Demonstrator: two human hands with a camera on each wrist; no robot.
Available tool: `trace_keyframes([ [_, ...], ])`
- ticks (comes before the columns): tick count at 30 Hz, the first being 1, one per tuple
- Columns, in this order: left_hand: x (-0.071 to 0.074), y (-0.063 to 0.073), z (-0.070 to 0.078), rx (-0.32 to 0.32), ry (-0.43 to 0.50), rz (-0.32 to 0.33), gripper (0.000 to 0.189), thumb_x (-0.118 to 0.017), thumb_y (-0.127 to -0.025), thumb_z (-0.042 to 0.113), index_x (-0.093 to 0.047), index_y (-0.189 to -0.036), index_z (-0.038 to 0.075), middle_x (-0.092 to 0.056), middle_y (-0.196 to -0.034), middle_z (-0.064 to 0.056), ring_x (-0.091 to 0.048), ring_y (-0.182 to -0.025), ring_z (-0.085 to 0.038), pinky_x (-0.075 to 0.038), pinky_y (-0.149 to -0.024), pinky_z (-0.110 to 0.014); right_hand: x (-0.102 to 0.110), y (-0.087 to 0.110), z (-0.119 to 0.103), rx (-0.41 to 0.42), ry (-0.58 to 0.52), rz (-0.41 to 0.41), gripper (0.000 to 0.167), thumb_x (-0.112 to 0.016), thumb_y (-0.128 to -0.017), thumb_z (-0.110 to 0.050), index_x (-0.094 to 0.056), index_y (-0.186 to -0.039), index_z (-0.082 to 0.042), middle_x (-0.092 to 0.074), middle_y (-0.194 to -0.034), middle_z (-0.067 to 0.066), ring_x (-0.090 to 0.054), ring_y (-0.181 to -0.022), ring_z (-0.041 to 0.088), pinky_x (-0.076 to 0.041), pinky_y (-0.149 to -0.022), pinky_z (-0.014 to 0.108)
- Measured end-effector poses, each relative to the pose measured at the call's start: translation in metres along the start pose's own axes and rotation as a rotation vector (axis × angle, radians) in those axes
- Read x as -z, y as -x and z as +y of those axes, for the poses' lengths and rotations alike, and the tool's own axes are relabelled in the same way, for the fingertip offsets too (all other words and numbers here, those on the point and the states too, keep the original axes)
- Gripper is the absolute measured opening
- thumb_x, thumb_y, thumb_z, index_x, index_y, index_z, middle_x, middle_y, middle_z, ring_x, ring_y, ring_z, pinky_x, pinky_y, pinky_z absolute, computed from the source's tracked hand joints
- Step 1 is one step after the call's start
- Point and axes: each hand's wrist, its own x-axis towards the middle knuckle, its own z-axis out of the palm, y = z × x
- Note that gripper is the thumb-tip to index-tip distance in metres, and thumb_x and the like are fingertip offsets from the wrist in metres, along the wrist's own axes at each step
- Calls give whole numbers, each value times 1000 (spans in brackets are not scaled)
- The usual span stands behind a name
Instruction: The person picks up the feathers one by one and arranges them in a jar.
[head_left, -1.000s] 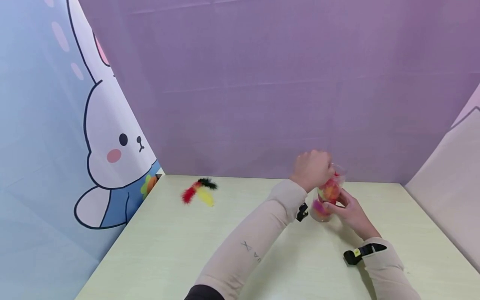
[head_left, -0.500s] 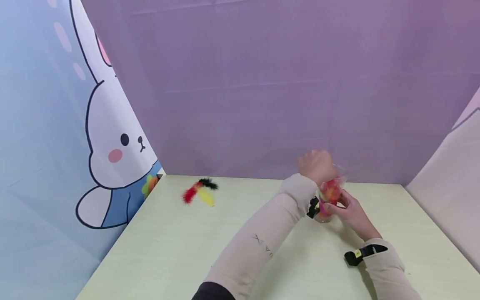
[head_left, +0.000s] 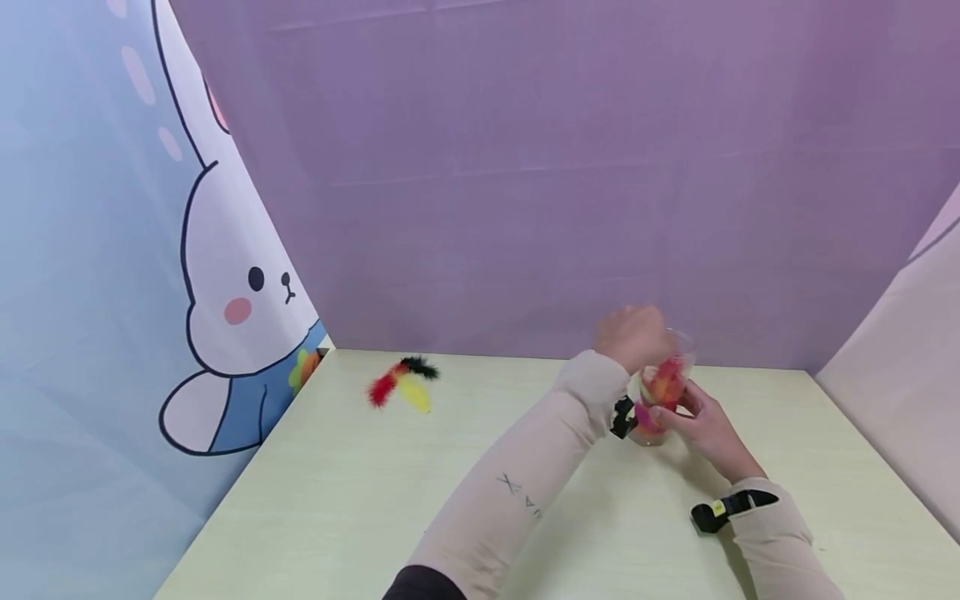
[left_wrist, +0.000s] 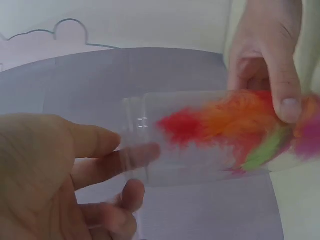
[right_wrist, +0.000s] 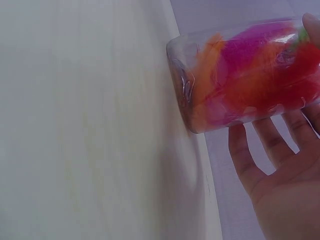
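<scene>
A clear plastic cup point(head_left: 677, 343), filled with red, orange, magenta and green feathers point(left_wrist: 225, 120), stands upright on the table. My right hand point(head_left: 708, 429) grips its side, thumb in front and fingers behind, as the right wrist view shows with its fingers point(right_wrist: 272, 142) along the wall. At the cup's mouth is my left hand point(head_left: 633, 337). In the left wrist view the left thumb is right at the rim, and the index finger shows through the clear plastic just past it. The other left fingers are loosely bent below, and no feather shows between them.
Red, black and yellow feathers point(head_left: 414, 392) lie together on the far left of the pale table point(head_left: 337, 492). A purple cloth point(head_left: 487, 183) hangs behind the table's back edge. A rabbit-print cloth point(head_left: 225, 308) hangs at the left, and a pale cloth point(head_left: 900, 375) at the right.
My left hand has shifted right and over the cup's mouth, then drawn back slightly. The feathers in the cup sit a little lower beneath the rim. My right hand keeps its grip.
</scene>
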Motion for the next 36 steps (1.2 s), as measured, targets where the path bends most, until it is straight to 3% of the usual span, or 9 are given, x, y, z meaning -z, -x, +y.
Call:
trace_keyframes([
  [2, 2, 2, -4, -53, 49, 7, 48, -59, -99, 46, -48, -59, 22, -35, -56, 7, -34, -51, -8, -30, -47, -24, 0, 2, -2, -3, -20, -2, 75, -68, -99, -35, -31, -160, -14, -39, -158, 25, -34, -148, 46, -30, -114, 70],
  [6, 3, 8, -19, -180, 158, 105, 24, -55, -101, 32, -69, -82, 26, -60, -74, 14, -45, -58, -4, -35, -49, -19, -1, 4, -6, -9, -11, 2, 75, -68, -100, -35, -29, -160, -12, -39, -158, 25, -33, -148, 46, -31, -114, 70],
  [9, -2, 13, -33, -225, 203, 220, 18, -58, -101, 33, -74, -104, 27, -70, -87, 15, -55, -66, -2, -41, -54, -17, 1, 4, -7, -16, 8, 6, 76, -67, -99, -36, -29, -160, -12, -41, -157, 24, -35, -146, 44, -32, -114, 69],
  [11, -8, 17, -42, -227, 230, 272, 17, -58, -101, 32, -73, -105, 26, -67, -79, 13, -55, -64, -2, -41, -53, -17, 3, 4, -7, -23, 12, 8, 78, -68, -99, -37, -28, -160, -11, -42, -157, 24, -36, -145, 43, -31, -113, 70],
  [14, -20, 23, -57, -197, 273, 316, 14, -60, -100, 33, -72, -102, 28, -60, -70, 14, -53, -60, -1, -40, -51, -18, 6, 5, -6, -39, 16, 11, 80, -69, -98, -39, -27, -161, -12, -41, -158, 23, -36, -145, 43, -29, -113, 71],
  [18, -34, 33, -82, -151, 321, 322, 11, -62, -99, 34, -71, -97, 27, -58, -69, 15, -52, -59, -2, -40, -51, -21, 9, 6, -5, -36, 16, 8, 82, -68, -99, -38, -24, -162, -11, -38, -159, 24, -34, -147, 46, -28, -113, 73],
  [24, -49, 42, -135, -86, 332, 371, 9, -66, -97, 31, -72, -95, 25, -57, -65, 10, -48, -54, -6, -37, -50, -24, 8, 5, 0, -28, 21, 8, 82, -68, -99, -39, -24, -162, -10, -39, -159, 24, -36, -146, 45, -31, -114, 70],
  [30, -51, 45, -191, -6, 337, 434, 9, -66, -95, 29, -72, -94, 22, -57, -62, 7, -47, -49, -8, -38, -48, -26, 7, 1, 5, -20, 37, 25, 79, -68, -99, -39, -27, -161, -10, -43, -157, 23, -40, -143, 42, -34, -114, 67],
  [36, -46, 53, -246, 90, 243, 415, 9, -68, -95, 27, -71, -90, 20, -59, -60, 5, -50, -49, -11, -39, -46, -28, 6, -2, 9, -22, 18, 16, 81, -68, -99, -38, -26, -161, -7, -40, -158, 26, -35, -147, 46, -31, -114, 69],
])
